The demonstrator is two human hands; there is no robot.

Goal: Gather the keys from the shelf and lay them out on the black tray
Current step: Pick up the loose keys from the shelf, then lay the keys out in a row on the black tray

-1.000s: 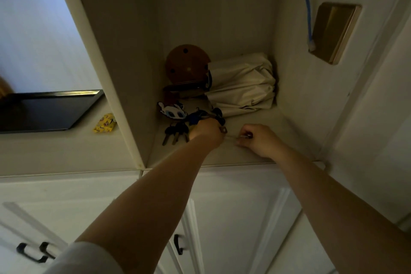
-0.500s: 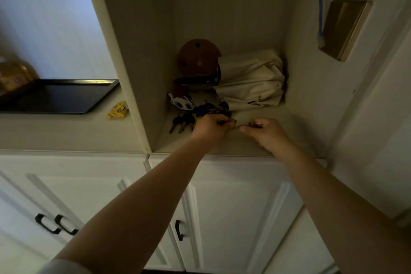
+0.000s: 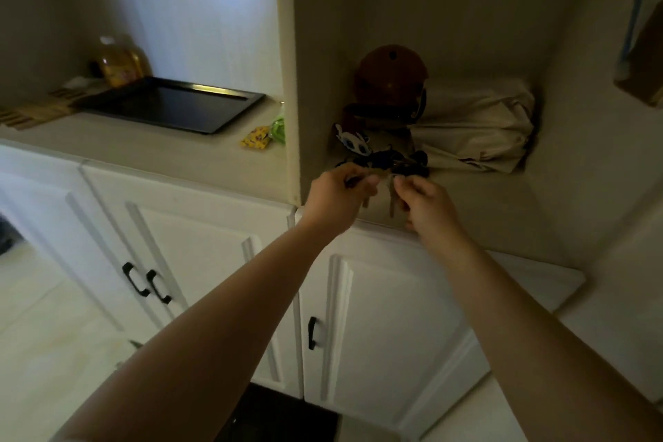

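Note:
A bunch of dark keys (image 3: 391,163) with a white cartoon key fob (image 3: 351,140) lies at the front left of the shelf niche (image 3: 477,204). My left hand (image 3: 337,195) is closed on keys at the bunch's left end. Close beside it, my right hand (image 3: 427,204) pinches other keys, and two pale key blades hang down between the hands. The black tray (image 3: 172,104) sits bare on the counter to the left, beyond the niche's side wall.
A brown round helmet-like object (image 3: 391,75) and a folded beige bag (image 3: 477,126) fill the back of the niche. A yellow packet (image 3: 255,137), an amber bottle (image 3: 118,61) and wooden slats (image 3: 32,111) lie around the tray. White cabinet doors with black handles (image 3: 143,283) are below.
Both hands have drawn back from the shelf toward its front edge, lifting keys clear of the surface. The view has swung left and down, so the tray is more fully seen.

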